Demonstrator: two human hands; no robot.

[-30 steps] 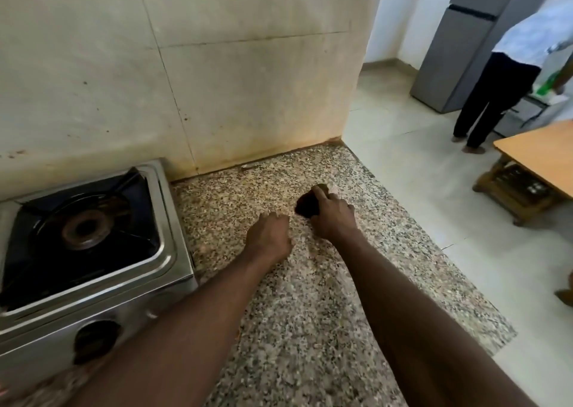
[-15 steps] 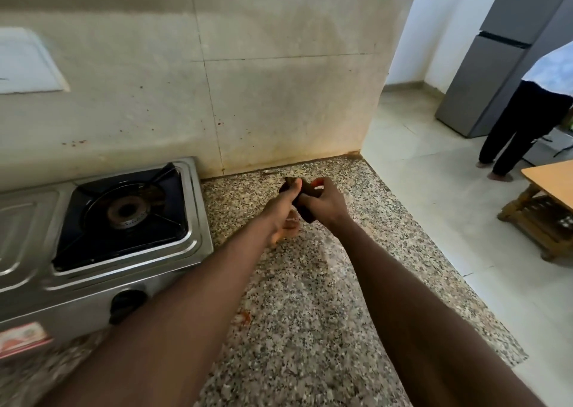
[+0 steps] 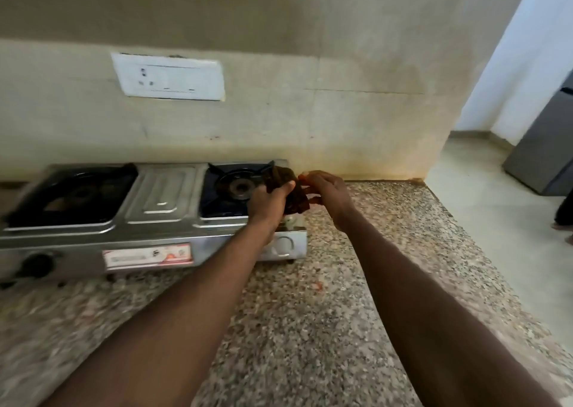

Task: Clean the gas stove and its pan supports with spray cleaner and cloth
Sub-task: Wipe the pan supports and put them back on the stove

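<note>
A two-burner steel gas stove [image 3: 161,199] stands on the speckled granite counter [image 3: 310,313] against the wall. Black pan supports sit over its left burner [image 3: 77,194] and right burner [image 3: 238,186]. A dark brown cloth [image 3: 291,189] is held bunched in the air above the stove's right end. My left hand [image 3: 269,197] grips it from the left and my right hand [image 3: 325,191] pinches its right side. No spray cleaner is in view.
A white switch and socket plate [image 3: 169,76] is on the stained wall above the stove. The counter ends at the right, where the floor [image 3: 496,220] drops away. A grey fridge [image 3: 545,152] stands at the far right, with a person's foot below it.
My right hand lifted the cloth off the counter and my left hand joined it. Both hands carried the cloth left toward the stove's right burner, and the view swung left.
</note>
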